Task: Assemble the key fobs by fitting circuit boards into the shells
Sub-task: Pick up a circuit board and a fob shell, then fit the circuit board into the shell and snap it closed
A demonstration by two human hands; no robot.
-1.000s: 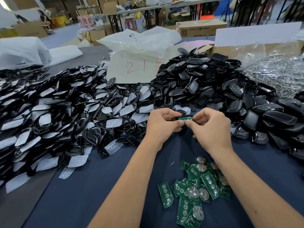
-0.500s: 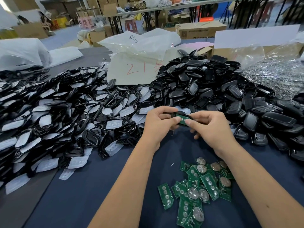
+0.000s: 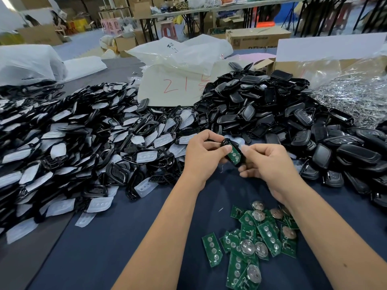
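Holding the job at dead centre of the view, both hands were working one black plastic key fob shell (image 3: 227, 145) with a green circuit board (image 3: 234, 154) sitting in its open face, the board's round contact pads facing up. The left hand (image 3: 204, 155) had its fingers curled around the shell's upper end with the thumb pressed on the board's near edge, and the right hand (image 3: 270, 164) pinched the lower end from the 3 o'clock side, so the two hands were close together, clamped on the same piece just above the dark blue cloth-covered table (image 3: 117, 243). Down at 5 o'clock, right under the right forearm, lay a loose heap of green circuit boards (image 3: 254, 243), several with silver coin-cell holders showing, all overlapping each other. Over at 9 o'clock spread a huge pile of glossy black frame pieces mixed with translucent white rubber button pads (image 3: 69, 147), spilling onto the cloth. Up around 1 to 2 o'clock rose a mound of black shell halves (image 3: 270, 114), and it ran down to the table's right side. Behind, at 12 o'clock, lay a white plastic bag with red handwriting on it (image 3: 178, 80), and at 2 o'clock a clear bag of small shiny metal parts (image 3: 354, 95), too small to make out what exactly they were.
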